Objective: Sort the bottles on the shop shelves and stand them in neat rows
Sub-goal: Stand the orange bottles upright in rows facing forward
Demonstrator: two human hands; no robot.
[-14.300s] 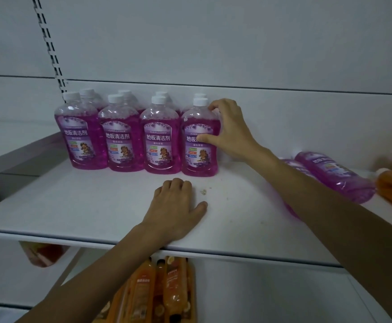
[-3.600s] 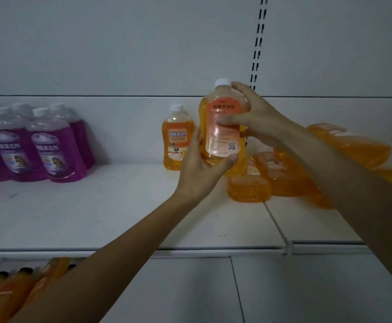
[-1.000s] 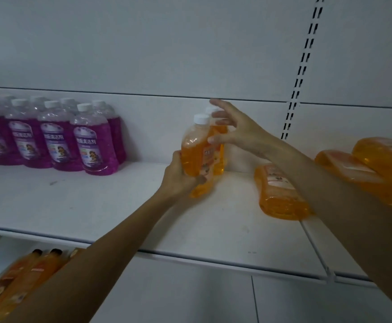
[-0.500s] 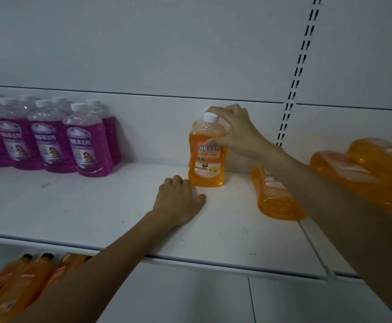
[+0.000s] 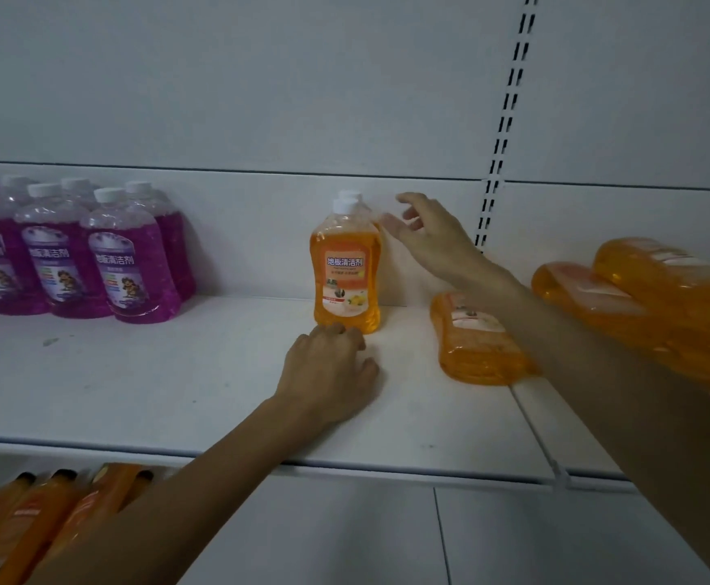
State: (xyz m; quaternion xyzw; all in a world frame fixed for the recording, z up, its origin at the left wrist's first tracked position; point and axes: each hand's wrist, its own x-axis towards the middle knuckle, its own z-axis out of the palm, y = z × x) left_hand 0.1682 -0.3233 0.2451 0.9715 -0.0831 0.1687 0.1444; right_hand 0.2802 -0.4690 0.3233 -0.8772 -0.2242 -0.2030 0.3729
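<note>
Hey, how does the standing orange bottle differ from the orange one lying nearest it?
The standing orange bottle is upright with its label facing the camera; the lying orange bottle is on its side, label turned up. The standing one's white cap shows; the lying one's top is hidden behind the right forearm. Both hold orange liquid and rest on the same shelf.

Upright orange bottle (image 5: 347, 272) on shelf (image 5: 176, 373), right hand (image 5: 429, 238) beside it, left hand (image 5: 328, 373) resting below
</note>
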